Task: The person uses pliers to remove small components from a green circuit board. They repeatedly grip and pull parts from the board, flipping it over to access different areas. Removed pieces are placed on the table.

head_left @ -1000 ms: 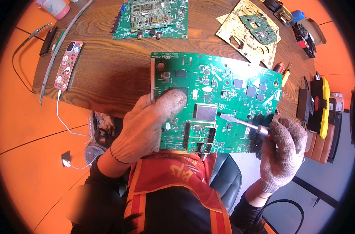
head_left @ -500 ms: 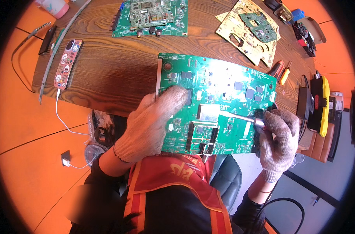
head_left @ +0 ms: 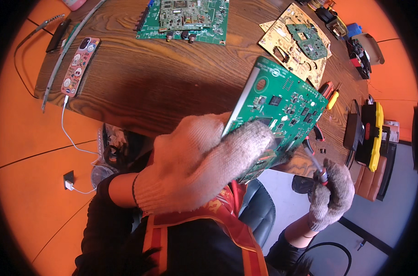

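Observation:
My left hand (head_left: 199, 161), in a knitted work glove, grips a green circuit board (head_left: 282, 103) by its near edge and holds it lifted and tilted up on edge above the wooden table (head_left: 172, 78). My right hand (head_left: 330, 193), also gloved, is closed around a screwdriver (head_left: 315, 160) with a red and black handle. Its shaft points up toward the board's lower right edge. The lower part of the board is hidden behind my left hand.
A second green board (head_left: 186, 18) lies at the table's far edge, and a tan board carrying a small green one (head_left: 296, 41) lies at the far right. A phone in a patterned case (head_left: 78, 64) with a white cable lies left. Hand tools (head_left: 330, 94) and a yellow and black case (head_left: 372, 133) are right.
The board lay flat on the table before; my left hand has raised it and tipped it up on edge. My right hand with the screwdriver has dropped lower, off the table's edge.

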Tool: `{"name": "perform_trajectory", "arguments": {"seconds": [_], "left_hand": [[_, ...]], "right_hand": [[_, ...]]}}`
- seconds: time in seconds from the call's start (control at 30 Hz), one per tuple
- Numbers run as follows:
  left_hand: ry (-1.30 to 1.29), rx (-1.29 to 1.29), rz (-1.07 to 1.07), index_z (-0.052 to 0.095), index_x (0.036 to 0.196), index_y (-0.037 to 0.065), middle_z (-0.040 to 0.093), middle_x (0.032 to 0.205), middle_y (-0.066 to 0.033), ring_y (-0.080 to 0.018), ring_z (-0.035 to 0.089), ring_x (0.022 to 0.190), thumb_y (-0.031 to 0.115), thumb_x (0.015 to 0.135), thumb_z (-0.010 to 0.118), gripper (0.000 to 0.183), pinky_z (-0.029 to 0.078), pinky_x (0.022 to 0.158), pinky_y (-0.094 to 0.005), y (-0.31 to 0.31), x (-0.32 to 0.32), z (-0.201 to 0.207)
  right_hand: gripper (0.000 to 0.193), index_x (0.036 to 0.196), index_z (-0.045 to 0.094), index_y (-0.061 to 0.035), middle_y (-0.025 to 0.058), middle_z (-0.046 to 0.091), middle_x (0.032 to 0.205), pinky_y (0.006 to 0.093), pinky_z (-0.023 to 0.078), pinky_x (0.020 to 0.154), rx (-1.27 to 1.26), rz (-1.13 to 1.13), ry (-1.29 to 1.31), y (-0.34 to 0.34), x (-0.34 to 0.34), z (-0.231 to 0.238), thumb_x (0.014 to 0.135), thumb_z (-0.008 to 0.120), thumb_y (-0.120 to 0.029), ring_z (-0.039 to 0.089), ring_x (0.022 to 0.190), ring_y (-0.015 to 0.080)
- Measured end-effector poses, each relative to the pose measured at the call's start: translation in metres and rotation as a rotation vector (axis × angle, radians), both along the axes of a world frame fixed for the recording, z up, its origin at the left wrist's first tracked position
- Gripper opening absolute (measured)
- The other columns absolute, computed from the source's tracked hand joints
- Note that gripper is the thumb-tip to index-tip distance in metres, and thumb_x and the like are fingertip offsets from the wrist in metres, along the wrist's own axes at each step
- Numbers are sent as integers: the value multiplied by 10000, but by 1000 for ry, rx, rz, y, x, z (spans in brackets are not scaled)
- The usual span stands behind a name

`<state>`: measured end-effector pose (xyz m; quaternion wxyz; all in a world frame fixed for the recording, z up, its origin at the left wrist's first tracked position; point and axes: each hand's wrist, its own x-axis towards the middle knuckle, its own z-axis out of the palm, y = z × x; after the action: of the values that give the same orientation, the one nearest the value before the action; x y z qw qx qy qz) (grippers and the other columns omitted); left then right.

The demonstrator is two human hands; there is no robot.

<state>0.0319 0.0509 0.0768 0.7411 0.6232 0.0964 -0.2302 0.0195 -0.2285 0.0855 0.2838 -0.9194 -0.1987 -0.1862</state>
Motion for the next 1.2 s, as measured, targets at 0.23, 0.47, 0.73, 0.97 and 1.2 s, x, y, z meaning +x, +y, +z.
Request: {"name": "perform_trajectory", "arguments": {"seconds": [0.23, 0.47, 0.73, 0.97, 1.2], "left_hand": [[-428, 181, -152, 646, 1121, -26, 694, 1031, -132, -187, 673, 832, 93, 892, 674, 260, 532, 743, -299, 9, -3, 7], [-532, 243, -168, 652, 1117, -21, 697, 1019, -122, -185, 672, 846, 67, 872, 679, 262, 530, 746, -306, 9, -4, 4], [-579, 284, -172, 658, 1113, -14, 701, 1005, -111, -183, 671, 863, 37, 849, 686, 270, 528, 749, -315, 8, -8, 2], [-532, 197, -155, 637, 1133, -23, 691, 1017, -104, -183, 667, 903, 18, 854, 662, 283, 527, 783, -312, 12, -9, -1], [-433, 97, -123, 577, 1209, -13, 643, 1113, -97, -184, 620, 998, 66, 892, 610, 328, 484, 860, -315, 15, -9, -6]], "right_hand": [[408, 964, 722, -33, 133, 647, 763, 370, 480, 625, -186, 73, 37, 8, -2, 16, 588, 754, -187, 644, 679, 295], [390, 977, 723, -44, 118, 649, 777, 375, 466, 635, -189, 60, 29, 8, -4, 13, 618, 766, -193, 632, 690, 288], [428, 1009, 718, -54, 116, 643, 807, 378, 449, 619, -224, 97, 80, 7, -1, 17, 627, 782, -237, 615, 680, 279], [428, 956, 735, -44, 106, 627, 747, 372, 446, 603, -194, 138, 24, 8, -2, 19, 599, 786, -276, 610, 648, 270], [429, 919, 738, -32, 92, 619, 705, 365, 443, 585, -179, 116, -14, 10, -3, 17, 581, 790, -291, 606, 625, 263]]}}
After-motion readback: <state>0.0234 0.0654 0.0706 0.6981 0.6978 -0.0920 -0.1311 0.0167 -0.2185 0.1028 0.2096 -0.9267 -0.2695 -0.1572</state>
